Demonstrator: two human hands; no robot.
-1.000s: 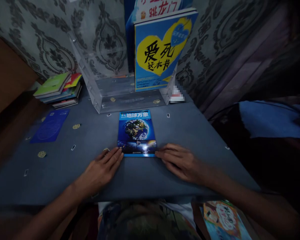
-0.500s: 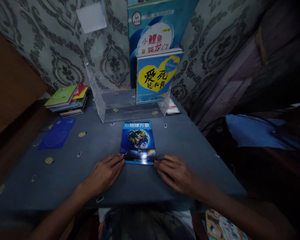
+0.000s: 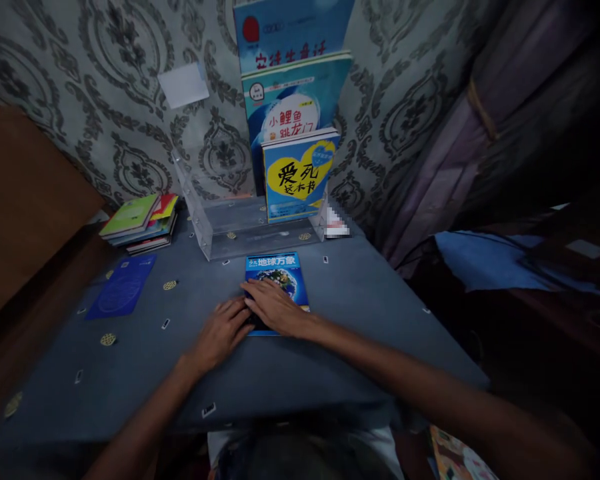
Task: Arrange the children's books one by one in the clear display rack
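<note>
A blue book with a picture of the Earth (image 3: pixel 280 273) lies flat on the grey table (image 3: pixel 360 313), just in front of me. My right hand (image 3: pixel 276 311) rests flat on its lower cover, fingers stretched toward the left edge. Beside it, my left hand (image 3: pixel 223 333) lies at the book's lower left corner with its fingers out, touching the edge. Neither hand has lifted the book.
A clear acrylic stand (image 3: pixel 240 223) at the wall holds three upright books, the front one blue with a yellow heart (image 3: pixel 296 175). A stack of books (image 3: pixel 141 222) sits at the back left, a flat blue booklet (image 3: pixel 121 294) nearer. Small stickers dot the table. Dark curtain at right.
My right hand has moved left from beside the book onto its cover. The left hand stays at the lower left corner. The view has tilted up, showing more of the wall.
</note>
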